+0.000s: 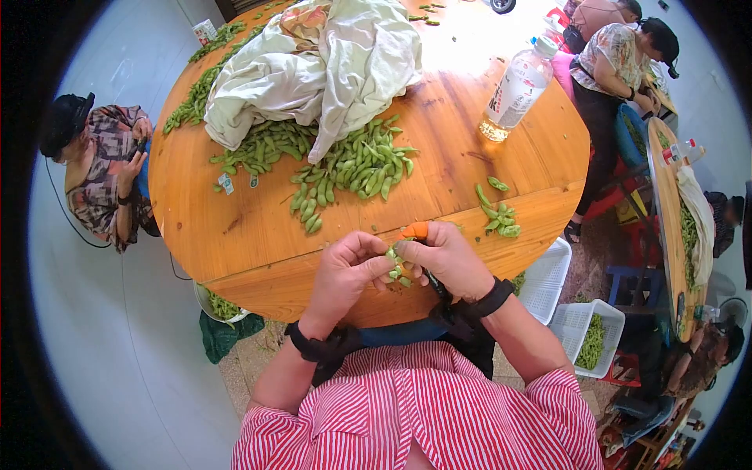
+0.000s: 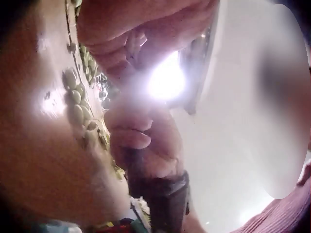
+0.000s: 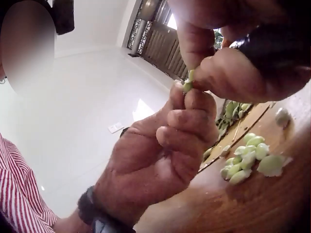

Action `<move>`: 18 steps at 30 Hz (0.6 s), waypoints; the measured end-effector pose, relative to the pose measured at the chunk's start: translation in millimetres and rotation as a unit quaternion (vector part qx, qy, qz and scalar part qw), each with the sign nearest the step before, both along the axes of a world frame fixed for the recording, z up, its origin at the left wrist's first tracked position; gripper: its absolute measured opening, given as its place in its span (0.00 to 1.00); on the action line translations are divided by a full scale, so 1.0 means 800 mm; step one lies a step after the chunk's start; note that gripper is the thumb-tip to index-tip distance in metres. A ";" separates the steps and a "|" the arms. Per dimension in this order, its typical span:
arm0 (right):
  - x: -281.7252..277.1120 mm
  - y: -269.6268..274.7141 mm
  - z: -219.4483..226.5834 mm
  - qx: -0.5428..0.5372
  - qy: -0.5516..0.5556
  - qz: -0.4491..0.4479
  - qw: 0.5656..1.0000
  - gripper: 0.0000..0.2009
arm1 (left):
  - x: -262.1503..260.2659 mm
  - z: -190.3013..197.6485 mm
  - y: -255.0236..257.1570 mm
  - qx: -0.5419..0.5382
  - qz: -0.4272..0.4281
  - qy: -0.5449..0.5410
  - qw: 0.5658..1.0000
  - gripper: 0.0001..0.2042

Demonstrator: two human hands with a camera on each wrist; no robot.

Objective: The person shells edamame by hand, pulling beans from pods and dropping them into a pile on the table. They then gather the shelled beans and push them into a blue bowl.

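Observation:
Near the table's front edge both hands meet at a small green pod (image 3: 188,85). The left hand (image 1: 349,274) pinches it between thumb and curled fingers; in the right wrist view this hand (image 3: 160,150) shows its other fingers folded into the palm. The right hand (image 1: 446,258) pinches the pod's other end, with an orange cover on one finger (image 1: 415,230) and something black beneath the hand. Shelled green beans (image 3: 248,158) lie on the wood under the hands. Glare covers part of the left wrist view, where the pod cannot be made out.
A heap of green pods (image 1: 364,164) lies beyond the hands, partly under a pale cloth (image 1: 352,63). A bottle (image 1: 517,90) and a few pods (image 1: 500,215) are to the right. White baskets (image 1: 599,337) stand below the table (image 1: 258,270). Other people sit at both sides.

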State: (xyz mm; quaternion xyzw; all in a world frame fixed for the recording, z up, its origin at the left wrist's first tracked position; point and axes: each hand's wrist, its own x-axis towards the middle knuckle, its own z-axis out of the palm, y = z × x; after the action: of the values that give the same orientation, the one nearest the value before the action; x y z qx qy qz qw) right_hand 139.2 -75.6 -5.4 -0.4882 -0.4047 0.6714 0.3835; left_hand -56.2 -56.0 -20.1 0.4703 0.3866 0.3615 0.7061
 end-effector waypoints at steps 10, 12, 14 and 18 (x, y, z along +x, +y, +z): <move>-0.005 -0.004 0.000 0.006 0.020 -0.034 0.999 0.06 | 0.004 0.005 0.001 -0.091 -0.038 -0.075 0.992 0.08; -0.007 -0.003 0.002 0.015 -0.019 -0.038 0.999 0.06 | 0.006 0.010 -0.003 -0.037 -0.028 -0.034 0.998 0.08; -0.009 -0.004 0.008 0.035 -0.090 -0.024 0.995 0.08 | 0.005 0.012 -0.004 -0.022 -0.015 0.021 0.999 0.07; -0.009 -0.004 0.008 0.055 -0.102 -0.014 0.993 0.08 | -0.003 0.007 0.002 0.002 -0.033 0.040 0.999 0.05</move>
State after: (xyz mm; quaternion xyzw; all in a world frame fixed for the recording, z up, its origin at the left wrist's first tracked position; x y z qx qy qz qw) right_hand 132.0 -78.9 1.1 -0.5382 -0.4710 0.5893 0.3759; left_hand -58.6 -54.3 -14.6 0.4985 0.3981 0.3199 0.7005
